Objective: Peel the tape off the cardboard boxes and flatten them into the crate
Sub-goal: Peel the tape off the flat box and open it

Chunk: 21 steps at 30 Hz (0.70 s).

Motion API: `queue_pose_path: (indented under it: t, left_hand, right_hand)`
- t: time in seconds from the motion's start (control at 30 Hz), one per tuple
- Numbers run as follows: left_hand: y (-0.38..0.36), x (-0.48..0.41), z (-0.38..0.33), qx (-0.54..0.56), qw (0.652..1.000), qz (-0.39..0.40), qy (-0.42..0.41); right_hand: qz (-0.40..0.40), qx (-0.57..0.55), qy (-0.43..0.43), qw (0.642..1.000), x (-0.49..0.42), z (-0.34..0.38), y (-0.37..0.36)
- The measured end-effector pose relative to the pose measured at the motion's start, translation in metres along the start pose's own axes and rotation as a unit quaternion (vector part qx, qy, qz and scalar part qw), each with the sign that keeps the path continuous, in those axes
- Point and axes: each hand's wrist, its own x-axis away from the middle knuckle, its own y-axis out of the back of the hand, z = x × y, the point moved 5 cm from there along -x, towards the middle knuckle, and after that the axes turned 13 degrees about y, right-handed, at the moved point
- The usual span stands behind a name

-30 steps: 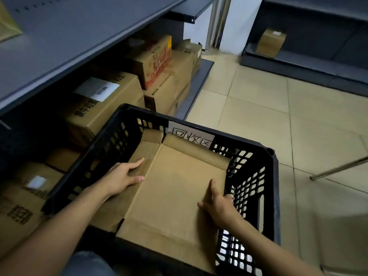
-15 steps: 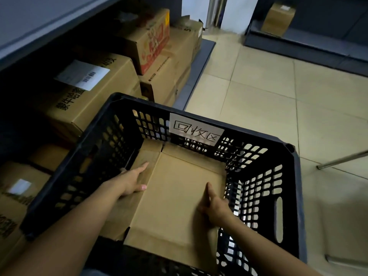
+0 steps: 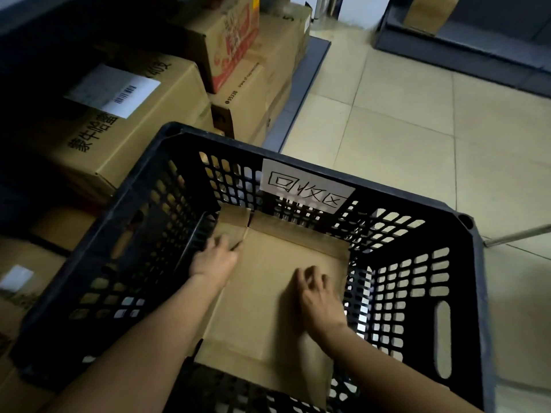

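Where hands (image 3: 216,259) press, flattened cardboard (image 3: 262,296).

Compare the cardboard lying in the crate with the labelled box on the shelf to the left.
The flattened cardboard lies collapsed in the black crate, flaps spread out; the labelled box is assembled and closed on the shelf. The flattened cardboard looks plain, while the labelled box carries a white barcode label and black printed characters. Both hands, left hand and right hand, rest on the flattened cardboard; nothing touches the labelled box. Both are brown corrugated cardboard.
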Motion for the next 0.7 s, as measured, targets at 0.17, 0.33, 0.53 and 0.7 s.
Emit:
queue_pose_path:
  t: [0.17,0.33,0.53,0.7]
  left_hand:
    - [-0.022,-0.002,-0.012,-0.028,0.995,0.091,-0.036]
    - [-0.030,-0.003,-0.021,-0.040,0.993,0.110,-0.019]
    - [-0.029,-0.003,-0.030,-0.035,0.995,0.088,-0.016]
    - [-0.026,0.017,-0.020,-0.006,0.992,0.126,-0.022]
  right_hand:
    - [0.089,-0.046,0.031,0.995,-0.012,0.008,-0.014]
    - [0.059,-0.027,0.012,0.998,-0.018,0.009,-0.028]
    - [0.038,-0.036,0.005,0.999,-0.024,0.006,-0.043]
    - [0.038,-0.030,0.007,0.999,-0.021,0.009,-0.038]
